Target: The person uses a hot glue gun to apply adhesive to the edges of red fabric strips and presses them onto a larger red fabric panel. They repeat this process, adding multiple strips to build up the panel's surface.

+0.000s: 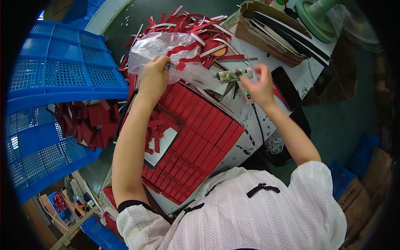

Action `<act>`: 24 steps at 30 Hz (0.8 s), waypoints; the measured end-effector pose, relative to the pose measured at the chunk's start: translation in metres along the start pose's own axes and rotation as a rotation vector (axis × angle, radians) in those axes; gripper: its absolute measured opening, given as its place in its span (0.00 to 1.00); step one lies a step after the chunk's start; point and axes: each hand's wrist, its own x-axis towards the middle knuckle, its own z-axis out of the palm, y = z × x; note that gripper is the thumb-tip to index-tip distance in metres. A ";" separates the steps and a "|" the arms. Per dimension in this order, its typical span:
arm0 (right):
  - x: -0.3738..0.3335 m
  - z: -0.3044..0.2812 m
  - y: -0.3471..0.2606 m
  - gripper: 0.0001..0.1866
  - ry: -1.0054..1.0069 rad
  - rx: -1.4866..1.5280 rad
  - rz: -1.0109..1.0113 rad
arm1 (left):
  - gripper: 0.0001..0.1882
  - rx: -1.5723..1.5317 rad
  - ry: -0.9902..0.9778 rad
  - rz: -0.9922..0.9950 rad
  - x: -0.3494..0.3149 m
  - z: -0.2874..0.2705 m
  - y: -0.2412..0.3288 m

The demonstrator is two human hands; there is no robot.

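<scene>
My left hand (154,77) is closed in a pinch on a crumpled clear plastic bag (152,43), which spreads to both sides of the fingers. A small dark bit shows at the fingertips, too small to name. Red ribbon pieces (181,66) lie against the bag. To the right, my right hand (262,85) is beside a glue gun (234,75) with a worn, stained barrel and a green light on its handle. Its fingers are apart and slightly blurred. Below the bag, red boxes (196,125) stand in tight rows.
A heap of red and white ribbons (208,29) covers the table's far side. Loose red pieces lie in a tray (166,139) on the boxes. Blue plastic crates (62,62) stand left, a cardboard box (271,37) and green fan (318,18) far right. A cable (259,121) trails from the glue gun.
</scene>
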 end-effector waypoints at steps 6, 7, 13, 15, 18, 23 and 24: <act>-0.046 0.011 0.022 0.25 -0.454 0.039 0.427 | 0.13 0.063 -0.004 0.006 0.005 -0.011 -0.001; -0.043 0.011 0.021 0.24 -0.502 0.038 0.489 | 0.13 0.082 0.022 0.021 0.007 -0.018 -0.004; -0.049 -0.005 0.018 0.24 -0.278 0.054 0.363 | 0.14 0.138 0.240 0.022 0.037 -0.067 -0.032; -0.048 -0.011 0.009 0.22 -0.263 0.083 0.290 | 0.14 0.190 0.312 -0.002 0.054 -0.068 -0.039; -0.050 -0.013 -0.005 0.22 -0.241 0.083 0.244 | 0.15 0.181 0.350 0.066 0.079 -0.046 -0.053; -0.054 -0.009 -0.020 0.22 -0.230 0.149 0.241 | 0.37 0.153 -0.287 -0.228 0.070 -0.013 -0.057; -0.055 -0.009 -0.018 0.22 -0.237 0.147 0.228 | 0.36 0.106 -0.223 -0.186 0.061 -0.013 -0.055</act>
